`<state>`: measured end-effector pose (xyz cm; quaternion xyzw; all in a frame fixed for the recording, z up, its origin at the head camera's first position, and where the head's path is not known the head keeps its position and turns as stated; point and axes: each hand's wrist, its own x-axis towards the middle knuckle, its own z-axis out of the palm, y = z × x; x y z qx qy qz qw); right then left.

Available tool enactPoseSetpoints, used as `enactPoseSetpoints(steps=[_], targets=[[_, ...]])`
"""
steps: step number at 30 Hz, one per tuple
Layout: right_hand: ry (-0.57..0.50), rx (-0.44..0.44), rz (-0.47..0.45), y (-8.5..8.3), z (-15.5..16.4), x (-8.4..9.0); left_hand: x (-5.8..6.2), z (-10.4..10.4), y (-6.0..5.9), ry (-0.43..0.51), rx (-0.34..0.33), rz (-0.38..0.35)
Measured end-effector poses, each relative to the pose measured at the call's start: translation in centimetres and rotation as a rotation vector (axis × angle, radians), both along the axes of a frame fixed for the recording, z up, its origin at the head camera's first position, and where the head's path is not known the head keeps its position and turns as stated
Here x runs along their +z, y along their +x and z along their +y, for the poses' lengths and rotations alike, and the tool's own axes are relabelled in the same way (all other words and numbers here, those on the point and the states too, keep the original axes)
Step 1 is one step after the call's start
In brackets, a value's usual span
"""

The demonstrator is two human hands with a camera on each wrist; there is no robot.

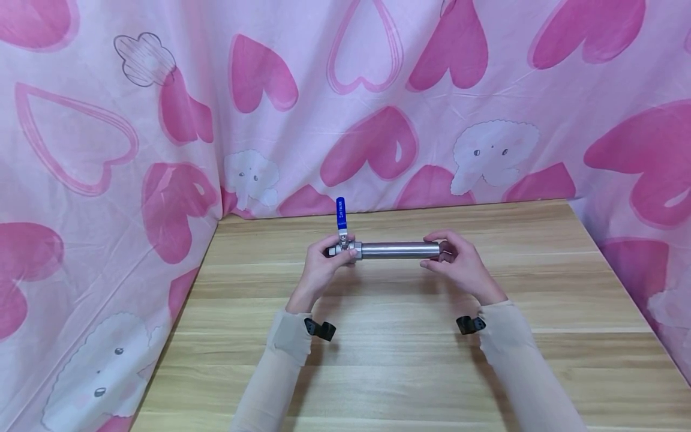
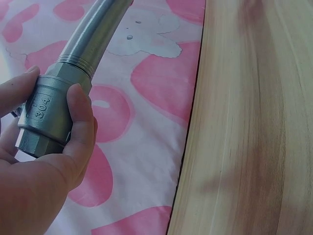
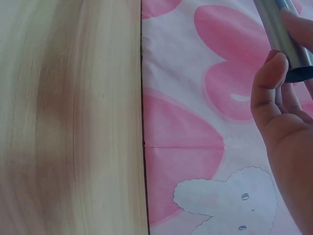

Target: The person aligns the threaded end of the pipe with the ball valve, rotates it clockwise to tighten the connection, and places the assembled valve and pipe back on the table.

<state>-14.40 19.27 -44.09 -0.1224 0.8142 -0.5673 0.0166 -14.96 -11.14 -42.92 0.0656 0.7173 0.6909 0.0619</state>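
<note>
I see both hands up over the light wooden table, holding one assembly level between them — a grey stainless-steel ball valve screwed onto one end of a straight, shiny steel pipe. The assembly is off the table surface, roughly over its far middle, lying left-to-right.

My left hand grips the valve: thumb and fingers curl round its hexagonal body. In the left wrist view the valve body shows a cast "304" marking, my thumb lies across its face and a fingertip sits on top, and the pipe runs out of the threaded collar and away. The blue-sleeved lever handle stands upright from the valve, pointing toward the back.

My right hand holds the pipe's free end, fingers curled over it and thumb underneath. In the right wrist view the pipe's open end sits between thumb and fingertips — grip is a light pinch, not a full fist.

Both forearms wear pale beige sleeves, each with a small black camera mount at the wrist.

A pink cloth backdrop with hearts and white cartoon elephants hangs behind the table and down both its sides.
</note>
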Motion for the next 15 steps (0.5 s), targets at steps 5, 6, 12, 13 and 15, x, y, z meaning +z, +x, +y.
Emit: enactPoseSetpoints(steps=[5, 6, 12, 13, 15], targets=[[0.016, 0.009, 0.046, 0.04, -0.05, 0.01, -0.14, -0.04, -0.12, 0.005, 0.001, 0.0], [0.024, 0.008, 0.058, 0.05, -0.06, 0.01, -0.17, -0.05, -0.14, 0.006, 0.001, -0.001], [0.06, 0.003, 0.098, 0.0, -0.1, -0.25, -0.3, -0.04, -0.19, 0.015, -0.004, -0.01], [0.063, 0.002, 0.101, -0.02, -0.1, -0.29, -0.29, -0.04, -0.19, 0.015, -0.005, -0.011], [0.065, 0.0, 0.104, 0.0, -0.08, -0.25, -0.32, -0.02, -0.24, 0.015, -0.006, -0.011]])
